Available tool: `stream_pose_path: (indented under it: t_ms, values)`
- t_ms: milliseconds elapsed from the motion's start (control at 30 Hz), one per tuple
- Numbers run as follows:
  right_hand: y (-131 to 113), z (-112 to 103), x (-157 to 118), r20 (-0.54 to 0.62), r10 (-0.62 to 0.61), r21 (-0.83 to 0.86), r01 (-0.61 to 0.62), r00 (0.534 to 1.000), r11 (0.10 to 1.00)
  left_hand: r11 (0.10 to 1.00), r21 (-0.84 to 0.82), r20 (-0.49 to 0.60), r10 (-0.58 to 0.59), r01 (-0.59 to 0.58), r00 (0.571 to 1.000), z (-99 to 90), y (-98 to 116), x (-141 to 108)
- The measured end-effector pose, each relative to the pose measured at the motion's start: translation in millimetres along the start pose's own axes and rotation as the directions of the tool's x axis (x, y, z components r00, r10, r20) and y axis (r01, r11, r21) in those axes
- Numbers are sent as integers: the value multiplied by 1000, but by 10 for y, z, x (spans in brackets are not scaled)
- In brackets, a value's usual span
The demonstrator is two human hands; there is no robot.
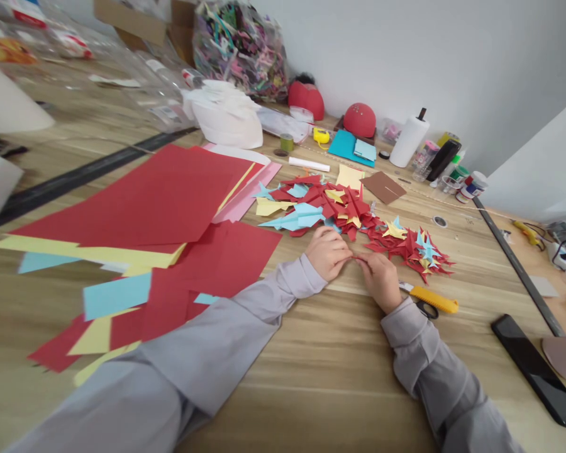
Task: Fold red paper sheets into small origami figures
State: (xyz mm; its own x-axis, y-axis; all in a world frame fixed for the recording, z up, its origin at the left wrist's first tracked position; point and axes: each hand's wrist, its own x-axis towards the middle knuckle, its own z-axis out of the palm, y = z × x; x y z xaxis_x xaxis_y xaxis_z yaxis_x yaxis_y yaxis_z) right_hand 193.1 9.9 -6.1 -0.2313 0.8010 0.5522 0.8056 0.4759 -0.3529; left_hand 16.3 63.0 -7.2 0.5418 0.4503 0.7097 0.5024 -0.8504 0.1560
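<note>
Near the middle of the table my left hand (329, 253) is closed in a pinch, fingers curled and fingertips together. My right hand (381, 280) also pinches, and its fingertips nearly meet those of the left. Only a thin dark sliver shows between them, and the fingers hide the rest, too small to name. Just beyond the hands lies a pile of folded paper planes (296, 218) and stars in red, blue and yellow. A second, smaller heap of folded paper (408, 248) sits beyond my right hand. Beside that hand are a yellow box cutter (434, 299) and black-handled scissors (427, 309).
Large red paper sheets (136, 195) and cut blue strips (117, 297) cover the left side. A black phone (532, 368) lies at right. Along the back stand a stack of white paper (226, 116), a yellow tape measure (321, 136), a white bottle (409, 141) and jars (472, 187).
</note>
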Motion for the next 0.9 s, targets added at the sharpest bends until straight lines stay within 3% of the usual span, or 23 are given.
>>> stream_pose_path:
  t_ms: [200, 500, 900]
  values:
    - [47, -2, -15, 78, -107, -203, 121, 991, 972, 1000, 4, 52, 25, -25, 998, -40, -10, 24]
    - [54, 8, -20, 56, -71, -240, 82, 996, 967, 999, 30, 77, 20, -22, 997, -44, -5, 33]
    - [24, 9, -19, 61, -36, -92, 41, 998, 995, 997, 48, 61, 54, -57, 997, -54, 31, 22]
